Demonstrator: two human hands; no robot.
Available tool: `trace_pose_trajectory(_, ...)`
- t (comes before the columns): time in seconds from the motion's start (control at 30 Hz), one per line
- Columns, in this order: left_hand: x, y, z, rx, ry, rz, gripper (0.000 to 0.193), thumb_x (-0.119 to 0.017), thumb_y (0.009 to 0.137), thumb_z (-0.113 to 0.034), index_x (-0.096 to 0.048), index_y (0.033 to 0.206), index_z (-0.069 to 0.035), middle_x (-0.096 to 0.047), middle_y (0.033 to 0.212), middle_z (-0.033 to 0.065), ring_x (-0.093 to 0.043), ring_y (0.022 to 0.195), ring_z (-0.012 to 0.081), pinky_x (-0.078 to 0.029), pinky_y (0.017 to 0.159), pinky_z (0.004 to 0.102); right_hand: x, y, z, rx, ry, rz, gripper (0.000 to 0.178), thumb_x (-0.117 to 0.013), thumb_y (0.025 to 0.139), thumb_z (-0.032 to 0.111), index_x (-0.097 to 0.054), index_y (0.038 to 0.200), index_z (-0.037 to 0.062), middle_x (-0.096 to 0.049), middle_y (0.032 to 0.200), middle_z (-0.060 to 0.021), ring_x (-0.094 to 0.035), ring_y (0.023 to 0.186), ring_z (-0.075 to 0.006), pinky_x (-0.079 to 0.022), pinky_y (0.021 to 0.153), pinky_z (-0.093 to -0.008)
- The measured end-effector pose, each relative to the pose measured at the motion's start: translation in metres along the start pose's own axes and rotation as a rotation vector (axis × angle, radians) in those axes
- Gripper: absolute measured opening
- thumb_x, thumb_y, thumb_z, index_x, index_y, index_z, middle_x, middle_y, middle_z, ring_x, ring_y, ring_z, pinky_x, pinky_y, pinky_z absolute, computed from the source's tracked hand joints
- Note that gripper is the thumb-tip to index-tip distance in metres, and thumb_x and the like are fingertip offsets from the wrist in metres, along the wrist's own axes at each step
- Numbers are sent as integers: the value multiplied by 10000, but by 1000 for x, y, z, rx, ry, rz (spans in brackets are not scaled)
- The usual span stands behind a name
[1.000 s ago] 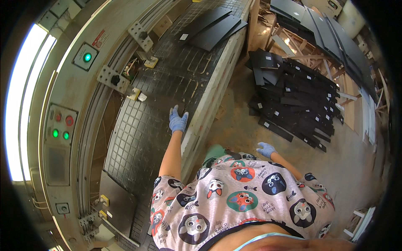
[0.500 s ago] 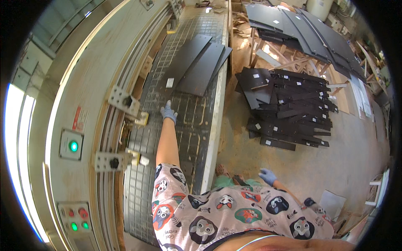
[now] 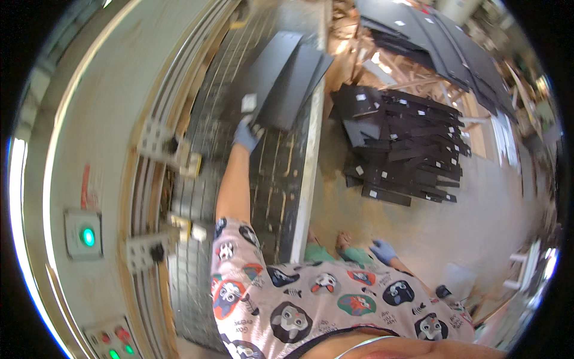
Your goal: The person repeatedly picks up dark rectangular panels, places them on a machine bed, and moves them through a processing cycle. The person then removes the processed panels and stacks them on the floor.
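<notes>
My left hand (image 3: pixel 247 134), in a grey-blue glove, reaches forward over the dark gridded machine bed. Its fingers are closed on the near end of a black panel (image 3: pixel 263 72) with a white label; motion blur softens the grip. A second black panel (image 3: pixel 290 90) lies beside it on the right, and part of another shows at its right edge. Low at my right side hangs my gloved right hand (image 3: pixel 381 250), its fingers loosely apart and holding nothing.
Along the left runs a long pale machine beam with clamp brackets (image 3: pixel 158 143) and a lit green button (image 3: pixel 88 237). A pale rail (image 3: pixel 308 179) edges the bed. Black strips (image 3: pixel 412 143) are heaped on the floor; larger black panels (image 3: pixel 418 42) lie on a wooden support.
My left hand has moved forward to the labelled panel, and its outstretched fingers have closed at the near end. The label looks larger. The whole view has shifted slightly.
</notes>
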State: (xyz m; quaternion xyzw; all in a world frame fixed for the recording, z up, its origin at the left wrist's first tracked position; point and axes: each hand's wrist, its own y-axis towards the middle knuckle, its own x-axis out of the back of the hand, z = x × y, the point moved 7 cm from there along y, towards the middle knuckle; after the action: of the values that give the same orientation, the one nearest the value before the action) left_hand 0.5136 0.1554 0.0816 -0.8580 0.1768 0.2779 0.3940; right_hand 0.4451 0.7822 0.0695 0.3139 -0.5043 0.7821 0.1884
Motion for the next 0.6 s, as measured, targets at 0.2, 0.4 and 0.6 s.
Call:
trace_pose_trajectory(0.2,-14,-134,65,85,13,163,221,-615,811,-304,-526,937,-146,-514,681,15,-536,596,154,-551,600,360,-21,-10,255,825,-357,-220,623,-640,763,377,-448,1272,75,-453,1290,-175,-391,1210,-343,-292,1024,-420)
trace_pose_trajectory(0.4,50,-288,69,24,-7,-175,215,-518,851,-308,-507,953,-119,-486,729,7,-443,574,138,-480,595,351,-125,-33,384,1132,-617,103,906,-683,653,524,-342,1347,52,-291,1391,-248,-204,1308,-435,-132,1063,-566)
trace_pose_trajectory(0.6,116,-332,82,-131,-45,26,266,-567,826,-365,-565,964,-137,-521,672,-13,-506,557,131,-484,581,376,-167,-4,406,1164,-542,28,679,-669,676,384,-468,1288,168,-332,1394,-175,-283,1302,-351,-161,1054,-555)
